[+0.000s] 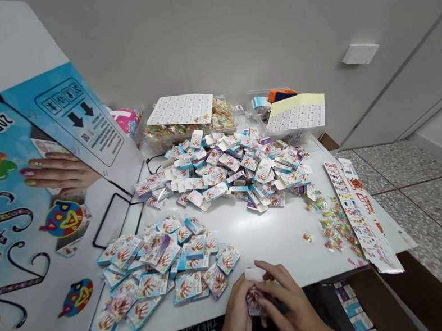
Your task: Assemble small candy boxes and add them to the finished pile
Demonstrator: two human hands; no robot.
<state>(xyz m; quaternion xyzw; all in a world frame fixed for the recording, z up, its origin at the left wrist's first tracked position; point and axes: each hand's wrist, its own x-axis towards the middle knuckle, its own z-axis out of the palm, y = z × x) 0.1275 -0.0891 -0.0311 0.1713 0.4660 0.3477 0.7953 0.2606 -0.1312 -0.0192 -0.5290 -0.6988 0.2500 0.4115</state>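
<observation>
Over the table's front edge, my left hand [235, 312] and my right hand [284, 297] come together around a small printed cardboard box [254, 300]. A white flap stands up at its top end. My left palm wraps its left side while my right fingers press on its front and flap. Just left of them lies a spread of closed boxes [148, 284] printed with a hand picture. Farther back is a heap of similar boxes [225, 167], many with their flaps open. Small colourful packets [336, 225] lie scattered to the right, with one packet [308, 237] apart from them.
A large printed display carton [81, 127] rises on the left. Clear bins at the back carry sticker sheets [181, 110] and an orange item [281, 94]. Long printed strips [362, 215] lie along the right edge. Below the table, an open carton [381, 297] holds several boxes.
</observation>
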